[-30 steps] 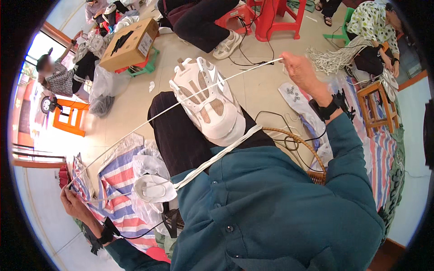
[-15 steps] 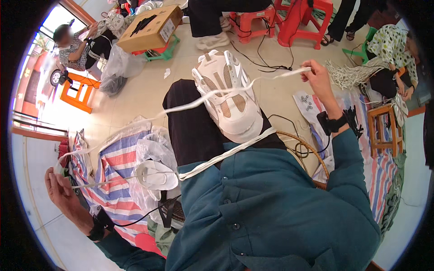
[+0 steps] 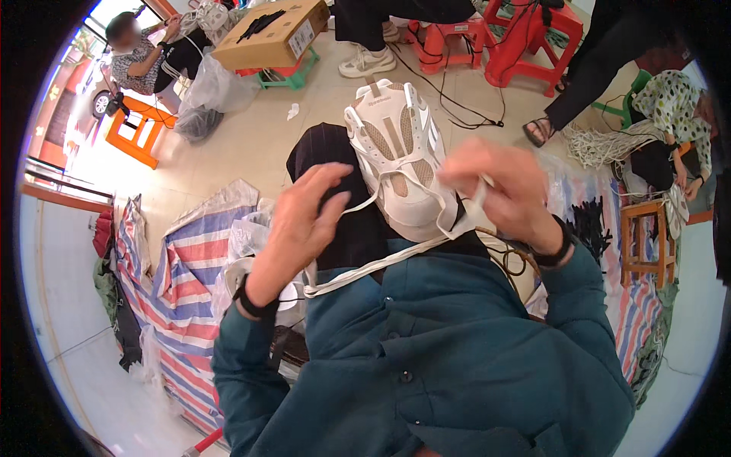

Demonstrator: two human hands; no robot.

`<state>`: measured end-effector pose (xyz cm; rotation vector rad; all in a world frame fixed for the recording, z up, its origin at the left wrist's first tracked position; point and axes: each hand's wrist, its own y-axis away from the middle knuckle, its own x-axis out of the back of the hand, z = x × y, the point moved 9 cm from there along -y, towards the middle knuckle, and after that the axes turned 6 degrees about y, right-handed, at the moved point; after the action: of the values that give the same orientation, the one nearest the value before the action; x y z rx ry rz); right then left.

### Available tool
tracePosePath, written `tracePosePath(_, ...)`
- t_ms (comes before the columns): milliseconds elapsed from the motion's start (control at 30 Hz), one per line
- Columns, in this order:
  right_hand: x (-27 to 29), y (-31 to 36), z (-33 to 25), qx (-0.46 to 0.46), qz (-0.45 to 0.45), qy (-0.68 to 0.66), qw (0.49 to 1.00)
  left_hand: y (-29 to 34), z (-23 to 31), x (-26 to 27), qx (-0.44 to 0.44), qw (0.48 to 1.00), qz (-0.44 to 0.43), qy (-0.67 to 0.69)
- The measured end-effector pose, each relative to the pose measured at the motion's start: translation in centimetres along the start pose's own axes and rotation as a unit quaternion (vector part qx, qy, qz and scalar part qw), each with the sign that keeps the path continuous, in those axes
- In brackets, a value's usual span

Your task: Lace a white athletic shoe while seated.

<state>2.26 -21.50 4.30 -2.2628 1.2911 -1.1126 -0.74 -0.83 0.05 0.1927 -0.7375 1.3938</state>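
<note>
On my lap lies a white and beige sneaker (image 3: 396, 145), its toe toward me. A white shoelace (image 3: 371, 202) runs through its lower eyelets, with loose ends trailing to both sides. Left of the shoe, over my dark trouser leg, my left hand (image 3: 304, 217) has its fingers apart; the lace passes beside its fingertips. On the right, my right hand (image 3: 506, 194) is blurred by motion, with the lace pinched at its fingers near the toe. A bundle of white laces (image 3: 373, 268) stretches across my lap below the toe.
Striped plastic sheeting (image 3: 194, 305) covers floor at the left. Farther off stand a cardboard box (image 3: 270, 34), red stools (image 3: 533, 46) and an orange stool (image 3: 135, 133). White cords (image 3: 613, 145) lie piled beside a seated person at the right. Black cables (image 3: 449, 99) cross the floor.
Both hands have come inward from wide apart to either side of the shoe. The lace, stretched across before, now hangs slack over the toe. A person's leg at the upper right has moved nearer.
</note>
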Motion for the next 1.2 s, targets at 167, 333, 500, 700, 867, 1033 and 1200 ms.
tracePosePath(167,-3.3,0.4,10.3,-0.215,0.035,-0.052,0.975,-1.8,-0.3,-6.4,-0.037,0.999,-0.03,0.015)
tracePosePath(333,-4.2,1.0,10.9,-0.105,0.02,0.091,0.99,-1.1,-1.0,-8.1,-0.01,0.999,-0.043,-0.006)
tracePosePath(500,-4.5,0.7,9.5,-0.027,-0.013,0.202,0.979,0.0,-0.2,-8.6,-0.032,0.998,-0.038,-0.039)
tracePosePath(700,-4.5,0.6,9.2,-0.044,-0.002,0.181,0.982,0.3,0.5,-9.2,-0.035,0.994,-0.065,-0.084)
tracePosePath(867,-5.2,0.4,9.0,-0.032,-0.026,0.211,0.977,0.1,0.4,-9.3,-0.037,0.992,-0.088,-0.087)
tracePosePath(1033,-5.5,0.5,8.8,-0.018,-0.046,0.246,0.968,0.1,0.4,-9.4,-0.04,0.99,-0.091,-0.097)
tracePosePath(1200,-5.5,0.4,9.3,-0.052,-0.051,0.217,0.973,0.1,0.4,-9.4,-0.039,0.99,-0.093,-0.097)
